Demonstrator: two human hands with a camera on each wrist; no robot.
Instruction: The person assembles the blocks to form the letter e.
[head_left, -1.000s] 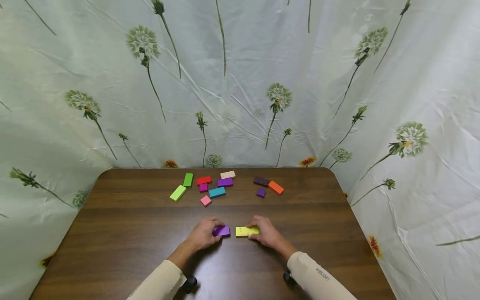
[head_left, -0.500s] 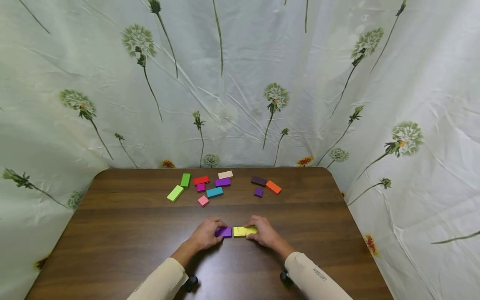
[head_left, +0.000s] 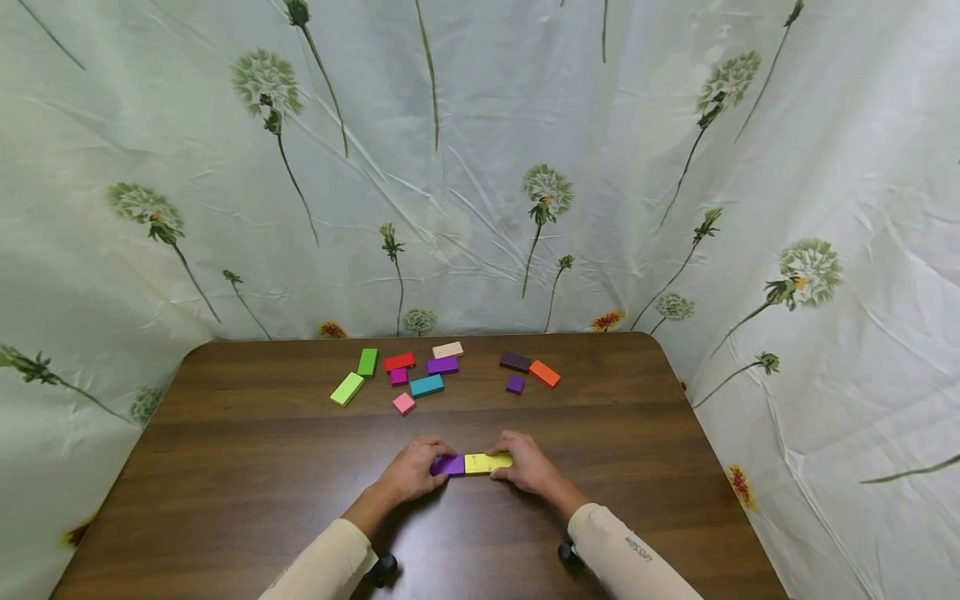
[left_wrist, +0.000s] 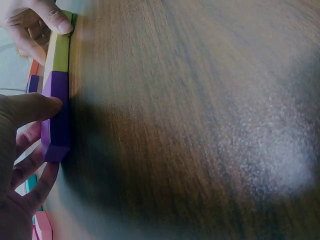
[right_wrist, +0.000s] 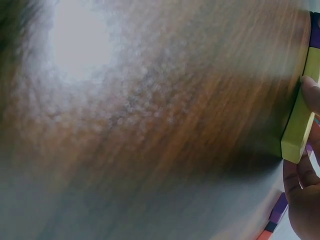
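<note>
Near the middle of the wooden table, my left hand [head_left: 408,468] pinches a purple block [head_left: 450,466] between thumb and fingers. My right hand [head_left: 528,463] pinches a yellow block [head_left: 480,464] by its long sides. Both blocks lie flat on the table, end to end in one line, and their short ends meet. The left wrist view shows the purple block [left_wrist: 59,120] against the yellow block [left_wrist: 61,52], with my left thumb on its near side. In the right wrist view, the yellow block [right_wrist: 300,117] has my right thumb pressed on its near side.
Farther back on the wooden table [head_left: 262,467] lie several loose blocks: light green [head_left: 347,389], green [head_left: 367,362], red [head_left: 399,362], magenta [head_left: 399,377], pink [head_left: 404,404], teal [head_left: 427,385], purple [head_left: 443,365], cream [head_left: 447,350], dark [head_left: 515,362], orange [head_left: 544,373] and small violet [head_left: 514,384]. A flowered curtain [head_left: 480,250] hangs behind.
The gap between the purple and yellow blocks has closed as my hands brought them together; they now touch end to end. The loose blocks at the back lie as before.
</note>
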